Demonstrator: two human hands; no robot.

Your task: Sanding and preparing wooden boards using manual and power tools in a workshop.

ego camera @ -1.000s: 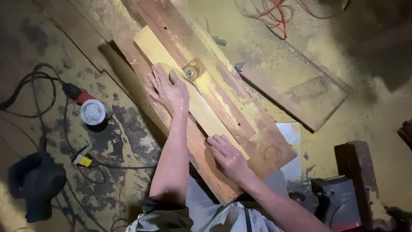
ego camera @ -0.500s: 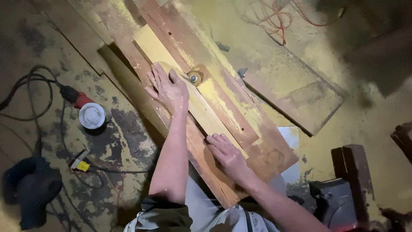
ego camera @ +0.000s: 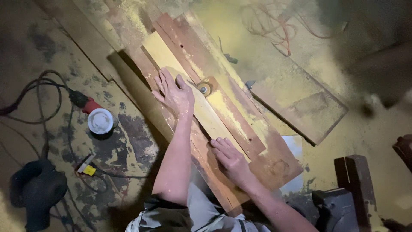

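A long pale yellow wooden strip (ego camera: 180, 77) lies diagonally on a reddish, dust-covered work board (ego camera: 266, 146). My left hand (ego camera: 175, 93) presses flat on the strip's middle, fingers spread, right beside a small round cutter head (ego camera: 204, 88) that sticks up through the board. My right hand (ego camera: 231, 160) lies flat on the near end of the strip, fingers pointing up along it. Neither hand grips anything; both rest palm down on the wood.
A second reddish board (ego camera: 300, 103) lies to the right. On the dusty floor at left are a white round lid (ego camera: 100, 121), a red plug with black cable (ego camera: 86, 103), a yellow clip (ego camera: 88, 169) and a dark power tool (ego camera: 36, 191). Orange cable (ego camera: 274, 25) coils at the top.
The view has shifted a little. Both hands stay flat on the strip, in nearly the same places relative to the cutter.
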